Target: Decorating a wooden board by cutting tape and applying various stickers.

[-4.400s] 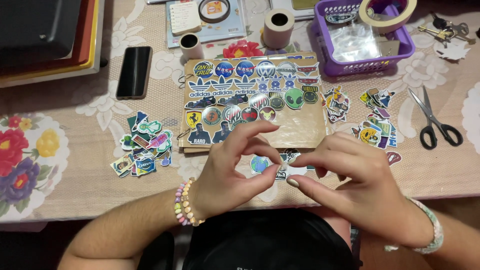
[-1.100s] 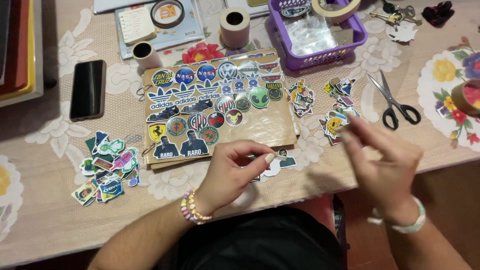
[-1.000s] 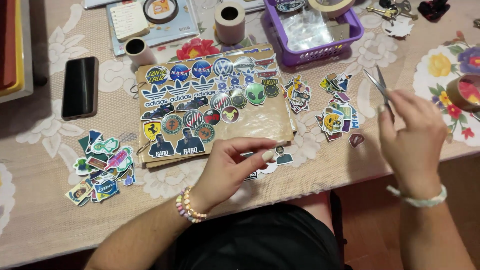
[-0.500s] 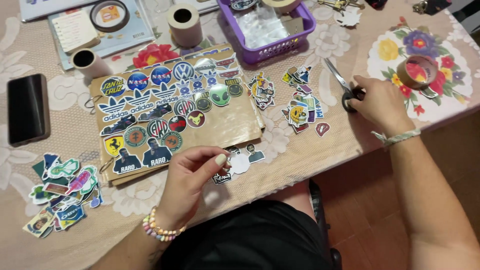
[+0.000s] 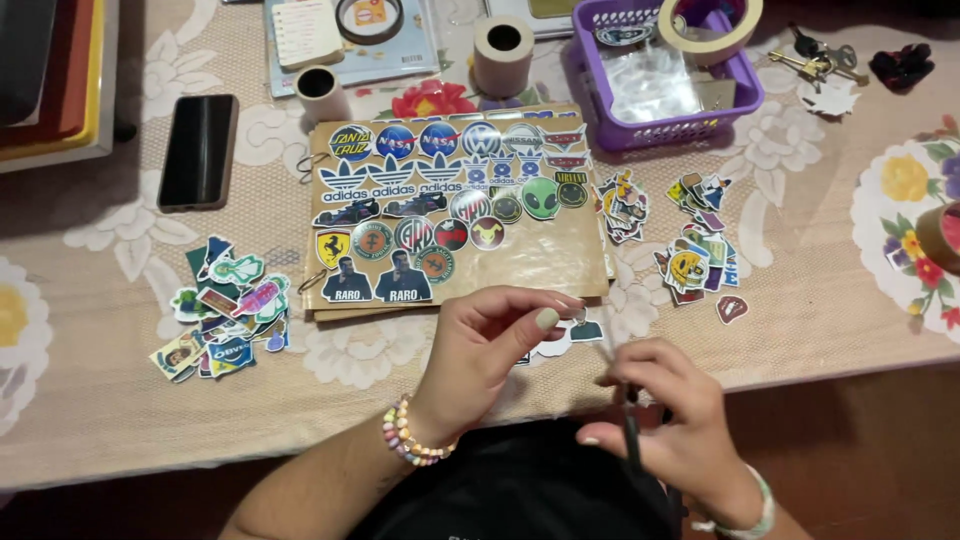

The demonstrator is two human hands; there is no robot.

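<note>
Brown card forms the sticker-covered board (image 5: 455, 215) at the middle of the table, and everything is placed from it. Just below its lower right corner, the left hand (image 5: 490, 350) pinches a small sticker (image 5: 578, 316) between thumb and fingertips, held up over the table edge. Beside it, the right hand (image 5: 665, 415) is closed around the dark handles of a pair of scissors (image 5: 622, 385), blades pointing up toward the sticker and seemingly touching it; the blur hides whether the blades are parted. To cut cleanly, it seems best to keep the pinch back from the cutting line, hold the sticker taut, and turn the sticker rather than the scissors.

Left of the board lies a loose heap of stickers (image 5: 225, 315); further up on that side, a black phone (image 5: 198, 150). Right of the board sit more sticker piles (image 5: 695, 245). Above its right corner stands a purple basket (image 5: 665, 75) with a roll of tape (image 5: 710, 30) on its rim. A lace-patterned tablecloth (image 5: 100, 400) with flowers covers the table; beyond its near edge, a reddish floor.
</note>
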